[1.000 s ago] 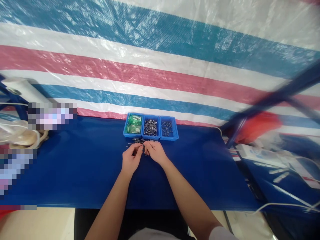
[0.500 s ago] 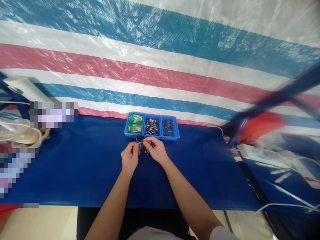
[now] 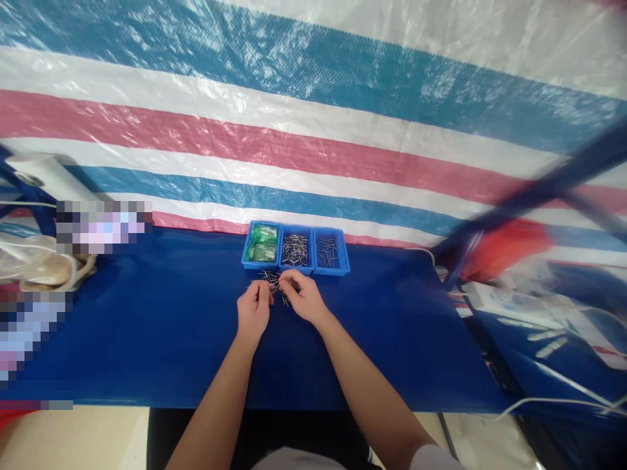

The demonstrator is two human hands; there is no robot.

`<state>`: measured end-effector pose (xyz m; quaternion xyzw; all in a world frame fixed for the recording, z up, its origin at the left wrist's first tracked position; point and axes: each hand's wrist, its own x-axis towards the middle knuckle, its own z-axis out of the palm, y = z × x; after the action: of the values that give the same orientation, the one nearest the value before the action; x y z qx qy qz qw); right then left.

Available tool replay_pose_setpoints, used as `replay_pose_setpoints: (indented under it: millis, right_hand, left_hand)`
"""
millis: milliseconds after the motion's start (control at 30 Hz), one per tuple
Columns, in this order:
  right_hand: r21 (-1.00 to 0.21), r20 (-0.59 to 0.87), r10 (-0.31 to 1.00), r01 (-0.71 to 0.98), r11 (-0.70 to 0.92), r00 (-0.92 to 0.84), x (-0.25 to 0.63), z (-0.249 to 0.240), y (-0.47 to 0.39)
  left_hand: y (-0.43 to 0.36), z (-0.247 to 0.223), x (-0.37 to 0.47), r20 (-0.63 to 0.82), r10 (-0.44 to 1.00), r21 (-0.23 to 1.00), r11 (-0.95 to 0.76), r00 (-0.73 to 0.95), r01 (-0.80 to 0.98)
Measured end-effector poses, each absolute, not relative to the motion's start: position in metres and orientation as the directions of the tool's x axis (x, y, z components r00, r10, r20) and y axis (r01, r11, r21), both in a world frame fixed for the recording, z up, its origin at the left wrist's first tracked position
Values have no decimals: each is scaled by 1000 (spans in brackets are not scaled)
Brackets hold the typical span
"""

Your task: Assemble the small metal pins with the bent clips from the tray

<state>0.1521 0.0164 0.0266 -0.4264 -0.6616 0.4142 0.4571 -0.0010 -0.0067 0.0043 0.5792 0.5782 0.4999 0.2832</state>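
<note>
Small dark metal pieces [image 3: 270, 279] lie in a loose pile on the blue table, just in front of three joined blue bins. My left hand [image 3: 255, 307] is at the pile's left front side, thumb and fingers pinched together. At its right side my right hand [image 3: 302, 295] is also closed in a pinch, its fingertips near those of the left. Whatever is between the fingers of each hand is too small to make out. The left bin [image 3: 261, 266] holds green packets, the middle bin [image 3: 296, 268] many metal pieces, and the right bin [image 3: 332, 269] fewer thin ones.
A striped plastic sheet [image 3: 313, 156] hangs behind the blue table [image 3: 147, 326]. At the left stands a white tube [image 3: 56, 176] near a bag. On the right are a blue frame bar, a red bag [image 3: 509, 248], a white box and cables.
The view has shifted slightly. Both hands remain pinched at the pile, with only small finger movement.
</note>
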Motion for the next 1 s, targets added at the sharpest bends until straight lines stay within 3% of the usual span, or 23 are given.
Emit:
replay_pose_setpoints:
  millis: [733,1000]
  right_hand:
    - [-980,97,985,158,119,-140,151,35,16]
    - [-979,104,980,156,131,-172,151,35,15]
  left_hand:
    - [-6,2,1,214,965,938,-160,-149,307]
    - [-7,7,-2,238,963,898,-170,-123,406]
